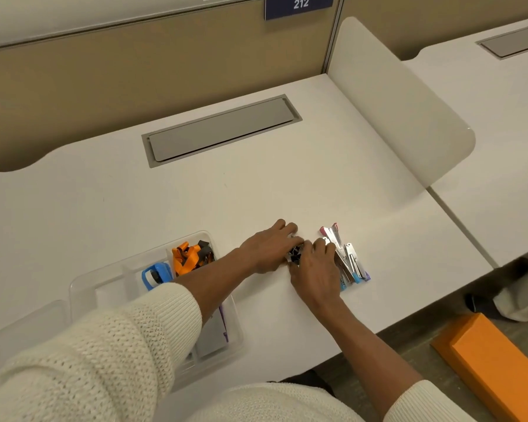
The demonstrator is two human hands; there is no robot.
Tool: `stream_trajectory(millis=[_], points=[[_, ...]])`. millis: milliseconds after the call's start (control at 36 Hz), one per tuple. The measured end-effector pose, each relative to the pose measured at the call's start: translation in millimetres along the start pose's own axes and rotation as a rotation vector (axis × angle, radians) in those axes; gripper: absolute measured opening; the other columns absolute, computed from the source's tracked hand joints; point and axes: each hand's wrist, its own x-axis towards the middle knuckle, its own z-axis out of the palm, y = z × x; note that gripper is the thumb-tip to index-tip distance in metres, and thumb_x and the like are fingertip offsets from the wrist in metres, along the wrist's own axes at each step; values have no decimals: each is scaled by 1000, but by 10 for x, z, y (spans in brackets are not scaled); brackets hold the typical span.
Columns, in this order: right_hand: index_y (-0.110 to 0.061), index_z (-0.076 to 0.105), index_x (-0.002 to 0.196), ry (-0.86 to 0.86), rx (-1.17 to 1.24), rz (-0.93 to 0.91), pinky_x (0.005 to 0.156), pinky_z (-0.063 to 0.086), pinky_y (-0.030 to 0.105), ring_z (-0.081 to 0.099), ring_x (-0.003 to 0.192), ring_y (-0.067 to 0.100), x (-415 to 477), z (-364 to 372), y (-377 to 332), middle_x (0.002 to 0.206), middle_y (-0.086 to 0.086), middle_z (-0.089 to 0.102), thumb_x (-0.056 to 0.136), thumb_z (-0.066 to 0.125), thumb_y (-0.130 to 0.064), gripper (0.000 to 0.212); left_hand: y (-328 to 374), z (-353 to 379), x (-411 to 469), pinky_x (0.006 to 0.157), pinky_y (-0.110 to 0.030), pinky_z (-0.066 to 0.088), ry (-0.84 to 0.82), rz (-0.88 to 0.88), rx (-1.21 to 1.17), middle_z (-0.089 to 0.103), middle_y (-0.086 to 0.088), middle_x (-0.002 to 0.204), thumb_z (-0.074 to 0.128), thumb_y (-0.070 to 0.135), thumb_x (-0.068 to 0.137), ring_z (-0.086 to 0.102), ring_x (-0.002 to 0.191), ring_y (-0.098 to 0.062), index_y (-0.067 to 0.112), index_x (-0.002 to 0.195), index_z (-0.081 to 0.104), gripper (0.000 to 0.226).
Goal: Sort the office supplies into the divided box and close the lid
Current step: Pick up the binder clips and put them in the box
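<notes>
A white desk (256, 193) fills the middle of the frame. A grey cable hatch (221, 130) is set flat into it, in the upper centre. Behind it stands a beige partition (134, 68), with a blue sign "212" (299, 6) at the top. A white divider panel (400, 99) stands at the right. An orange box (494, 363) lies on the floor, lower right.

Far half of white desk (256, 184) bare, open to reach; flush grey cable hatch (221, 130) no obstacle. Staplers (348, 257) block right of both hands; divided box (83, 287) fills near left, under the left forearm. Rounded divider panel (409, 111) walls the right edge.
</notes>
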Motion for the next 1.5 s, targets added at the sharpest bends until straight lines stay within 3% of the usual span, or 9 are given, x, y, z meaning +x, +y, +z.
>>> stream_trajectory(millis=[194,417,528,639,778,972,1083,1333,1500], points=[[-15,56,111,-53,21,17,67,45,31,50,105,27,42,1,7,108,8,56,90,60,-24,23,35,67,-33,76,-40,52,60,-45,7,48,-7,125,56,6,99,47,107,-25,11,120,54,21],[-12,53,111,-13,87,34,78,50,37,51,97,26,44,26,31,106,9,57,92,67,-27,28,69,95,-129,69,-40,46,94,-142,-42,47,-8,120,54,-14,85,42,96,-24,9,117,50,40],[-15,53,125,-2,79,30,70,54,38,52,104,29,23,32,15,111,11,56,90,71,-28,42,77,115,-144,74,-44,51,96,-157,-45,47,-10,123,54,-12,86,47,102,-28,7,122,50,41],[-18,58,119,26,-8,0,58,53,36,52,105,28,7,40,23,108,9,58,87,73,-32,38,101,134,-148,72,-44,54,97,-141,-40,45,-10,127,55,-5,91,48,105,-29,9,129,48,42],[-17,61,123,43,-53,-49,62,52,37,55,101,31,-26,85,77,105,12,60,83,78,-36,47,93,156,-174,63,-41,49,103,-122,-30,42,-10,124,57,-2,94,45,105,-28,15,130,50,40],[-13,64,100,42,-106,-109,67,48,37,52,94,31,-38,116,93,98,11,57,87,71,-14,15,138,197,-181,58,-39,33,132,-134,-21,45,-13,121,52,-9,89,45,103,-31,11,120,49,37],[-12,61,108,-59,-57,-111,77,46,35,50,106,31,32,81,98,107,11,59,91,65,-22,20,157,181,-168,61,-41,41,107,-154,-32,44,-13,127,54,-8,90,46,106,-31,9,123,48,38],[-14,54,108,-127,71,-36,67,40,32,50,99,28,141,29,105,104,7,59,77,71,-34,41,142,124,-185,74,-47,51,75,-262,-231,46,-7,117,53,-9,88,41,96,-25,10,112,48,31],[-17,56,102,-115,107,-66,65,46,35,51,94,27,113,33,99,97,3,61,80,70,-32,30,109,97,-184,86,-43,54,156,-377,-545,63,-9,112,68,7,95,63,99,-30,10,109,60,17]])
